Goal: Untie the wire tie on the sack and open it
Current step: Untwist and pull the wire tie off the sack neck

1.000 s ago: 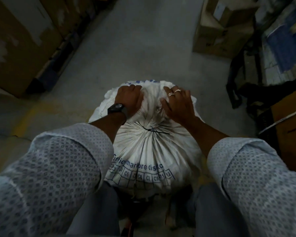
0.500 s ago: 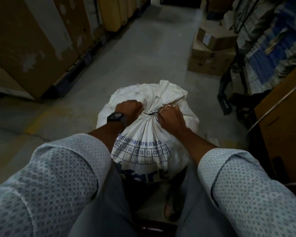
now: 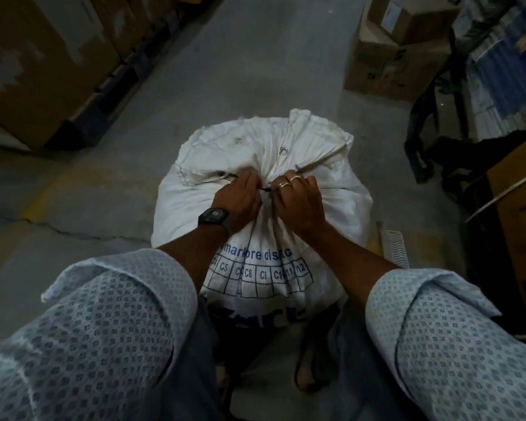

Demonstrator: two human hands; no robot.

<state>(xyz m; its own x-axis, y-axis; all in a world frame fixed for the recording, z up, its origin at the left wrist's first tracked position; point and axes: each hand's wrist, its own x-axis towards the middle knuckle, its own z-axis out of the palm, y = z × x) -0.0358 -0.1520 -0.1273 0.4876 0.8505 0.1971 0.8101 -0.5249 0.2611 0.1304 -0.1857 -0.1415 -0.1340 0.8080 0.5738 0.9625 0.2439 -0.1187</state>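
Observation:
A full white woven sack with blue print stands on the concrete floor between my legs. Its neck is gathered and bound by a thin black wire tie. My left hand, with a black watch on the wrist, pinches the tie from the left. My right hand, wearing two rings, pinches the tie from the right. Only a short bit of the tie shows between my fingertips. The loose top flap of the sack, with a metal eyelet, spreads out beyond my hands.
Large cardboard boxes line the left side of the aisle. More cardboard boxes sit at the far right, with stacked goods and a dark frame beside them. A brown box stands close on the right.
My hands slid from the sack's top flap down to the bound neck and closed on the wire tie. The view tilted, so the sack now appears more upright.

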